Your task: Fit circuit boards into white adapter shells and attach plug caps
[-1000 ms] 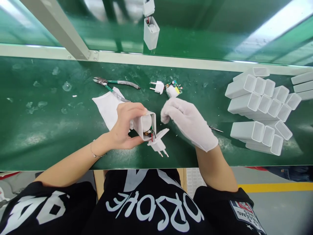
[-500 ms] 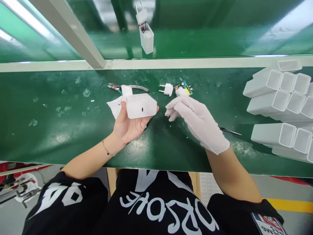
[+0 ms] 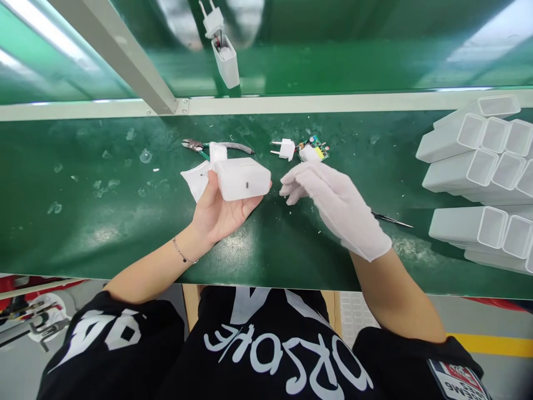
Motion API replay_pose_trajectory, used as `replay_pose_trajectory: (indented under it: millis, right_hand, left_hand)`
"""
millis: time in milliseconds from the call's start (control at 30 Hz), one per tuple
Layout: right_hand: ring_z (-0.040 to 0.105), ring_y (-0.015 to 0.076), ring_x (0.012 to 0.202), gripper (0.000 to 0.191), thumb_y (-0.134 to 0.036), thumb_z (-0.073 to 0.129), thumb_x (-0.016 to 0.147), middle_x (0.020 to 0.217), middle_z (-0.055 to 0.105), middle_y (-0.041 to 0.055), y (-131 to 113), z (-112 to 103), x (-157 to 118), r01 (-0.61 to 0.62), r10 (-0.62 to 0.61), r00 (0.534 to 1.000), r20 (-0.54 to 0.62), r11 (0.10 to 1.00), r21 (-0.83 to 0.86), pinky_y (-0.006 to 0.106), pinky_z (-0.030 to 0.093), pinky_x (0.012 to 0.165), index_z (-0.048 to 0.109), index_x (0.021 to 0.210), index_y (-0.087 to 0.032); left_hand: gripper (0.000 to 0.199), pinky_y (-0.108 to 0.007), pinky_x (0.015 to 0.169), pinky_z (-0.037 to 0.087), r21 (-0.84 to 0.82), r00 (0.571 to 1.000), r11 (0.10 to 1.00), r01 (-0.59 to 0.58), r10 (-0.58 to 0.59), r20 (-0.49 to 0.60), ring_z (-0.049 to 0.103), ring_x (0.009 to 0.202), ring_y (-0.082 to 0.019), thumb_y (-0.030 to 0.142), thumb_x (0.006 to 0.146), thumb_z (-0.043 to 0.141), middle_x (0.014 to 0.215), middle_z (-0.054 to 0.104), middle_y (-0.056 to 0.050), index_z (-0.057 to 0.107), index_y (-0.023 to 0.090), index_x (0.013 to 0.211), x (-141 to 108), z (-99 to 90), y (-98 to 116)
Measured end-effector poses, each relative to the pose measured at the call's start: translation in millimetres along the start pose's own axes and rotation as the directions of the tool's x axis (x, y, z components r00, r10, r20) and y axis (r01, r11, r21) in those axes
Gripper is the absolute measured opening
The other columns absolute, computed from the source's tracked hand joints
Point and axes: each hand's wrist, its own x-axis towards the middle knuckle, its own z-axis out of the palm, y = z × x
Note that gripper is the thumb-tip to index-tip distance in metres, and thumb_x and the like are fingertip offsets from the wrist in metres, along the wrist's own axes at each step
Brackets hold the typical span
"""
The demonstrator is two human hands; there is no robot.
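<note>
My bare left hand (image 3: 222, 216) is closed around a white charger housing (image 3: 245, 179) with a small dark port slot on its near face. Behind it lies a limp white piece (image 3: 196, 179), whose kind I cannot make out. My right hand (image 3: 333, 203), in a white glove, hovers over the table with its fingers loosely bent and nothing visible in them. Just beyond its fingers lie a white two-pin plug (image 3: 285, 149) and a small circuit board (image 3: 320, 150), close together.
Diagonal cutters (image 3: 195, 145) lie behind my left hand. Tweezers (image 3: 391, 220) are right of the glove. Several empty white housings (image 3: 466, 226) are stacked at the right. On the upper shelf stands a housing (image 3: 227, 64) with a wired plug. A beam (image 3: 125, 55) slants overhead at left.
The charger housing has turned slightly in my left hand and shifted a little to the right. My right hand has hardly moved.
</note>
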Motion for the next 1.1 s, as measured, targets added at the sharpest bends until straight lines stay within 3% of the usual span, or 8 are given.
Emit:
replay_pose_trajectory:
  millis: [133, 267, 433, 600, 700, 833, 933, 1100]
  right_hand:
    - [0.064, 0.0138, 0.072, 0.030, -0.037, 0.049, 0.100, 0.080, 0.066, 0.0027, -2.3, -6.4, 4.3, 0.026, -0.017, 0.993, -0.115, 0.997, 0.077, 0.029, 0.054, 0.071, 0.064, 0.080, -0.020]
    - [0.063, 0.0152, 0.072, 0.029, -0.037, 0.050, 0.099, 0.079, 0.065, 0.0036, -4.8, -13.9, 9.4, 0.107, -0.065, 0.973, -0.221, 0.977, 0.187, 0.031, 0.055, 0.070, 0.064, 0.078, -0.022]
    - [0.062, 0.0167, 0.073, 0.031, -0.029, 0.047, 0.099, 0.077, 0.066, 0.0033, -4.6, -20.6, 14.6, 0.136, -0.069, 0.965, -0.252, 0.956, 0.259, 0.032, 0.055, 0.070, 0.058, 0.071, -0.023]
    - [0.058, 0.0145, 0.070, 0.032, -0.027, 0.045, 0.100, 0.073, 0.061, 0.0015, -7.5, -23.2, 14.8, 0.122, -0.036, 0.965, -0.259, 0.939, 0.323, 0.028, 0.051, 0.067, 0.053, 0.069, -0.023]
    - [0.055, 0.0127, 0.069, 0.032, -0.028, 0.044, 0.100, 0.073, 0.059, 0.0016, -11.2, -23.3, 13.2, 0.126, -0.036, 0.970, -0.239, 0.919, 0.373, 0.026, 0.049, 0.067, 0.053, 0.070, -0.021]
    - [0.058, 0.0148, 0.076, 0.030, -0.031, 0.045, 0.100, 0.074, 0.058, 0.0026, -13.0, -25.1, 12.8, 0.129, -0.038, 0.973, -0.226, 0.907, 0.401, 0.028, 0.047, 0.068, 0.053, 0.073, -0.021]
    - [0.060, 0.0163, 0.081, 0.031, -0.032, 0.044, 0.101, 0.071, 0.057, 0.0020, -12.9, -27.8, 12.9, 0.134, -0.058, 0.977, -0.203, 0.914, 0.383, 0.028, 0.047, 0.071, 0.052, 0.073, -0.022]
    - [0.058, 0.0166, 0.076, 0.030, -0.031, 0.044, 0.100, 0.071, 0.056, 0.0033, -12.7, -29.8, 13.2, 0.146, -0.061, 0.979, -0.195, 0.879, 0.455, 0.029, 0.046, 0.068, 0.053, 0.073, -0.021]
  left_hand:
    - [0.077, -0.035, 0.085, 0.060, 0.347, 0.965, 0.903, -0.253, 0.208, 0.162, 0.068, 0.107, -0.026, 0.056, 0.063, 0.089, 0.120, 0.068, -0.008, 0.057, 0.028, 0.128, 4.7, -8.1, 1.1]
    - [0.061, -0.040, 0.089, 0.057, 0.661, 0.853, 0.549, -0.511, 0.233, 0.466, 0.067, 0.106, -0.027, 0.040, 0.072, 0.085, 0.120, 0.068, -0.011, 0.061, 0.025, 0.126, 2.3, -1.6, 16.3]
    - [0.068, -0.045, 0.088, 0.058, 0.691, 0.739, 0.319, -0.649, 0.479, 0.473, 0.067, 0.106, -0.030, 0.049, 0.071, 0.084, 0.118, 0.069, -0.009, 0.060, 0.026, 0.130, -18.9, 20.5, 43.6]
    - [0.048, -0.039, 0.082, 0.059, 0.791, 0.794, 0.107, -0.603, 0.176, 0.582, 0.070, 0.096, -0.024, 0.041, 0.085, 0.073, 0.111, 0.071, -0.009, 0.058, 0.023, 0.128, -25.8, 20.2, 33.4]
    - [0.062, -0.042, 0.086, 0.059, 0.806, 0.798, 0.107, -0.582, 0.270, 0.539, 0.069, 0.103, -0.027, 0.049, 0.079, 0.078, 0.116, 0.070, -0.011, 0.055, 0.022, 0.130, -29.1, 20.7, 29.0]
    - [0.046, -0.040, 0.085, 0.059, 0.834, 0.830, 0.070, -0.548, 0.171, 0.531, 0.069, 0.100, -0.025, 0.042, 0.087, 0.070, 0.113, 0.071, -0.011, 0.057, 0.022, 0.127, -33.9, 26.2, 29.3]
    - [0.060, -0.041, 0.086, 0.059, 0.833, 0.812, 0.071, -0.549, 0.281, 0.512, 0.068, 0.104, -0.027, 0.047, 0.081, 0.076, 0.118, 0.069, -0.012, 0.054, 0.022, 0.132, -36.3, 27.7, 28.9]
    - [0.055, -0.039, 0.082, 0.059, 0.847, 0.833, 0.064, -0.528, 0.234, 0.502, 0.069, 0.100, -0.026, 0.047, 0.082, 0.075, 0.114, 0.070, -0.010, 0.056, 0.023, 0.128, -38.7, 26.2, 22.9]
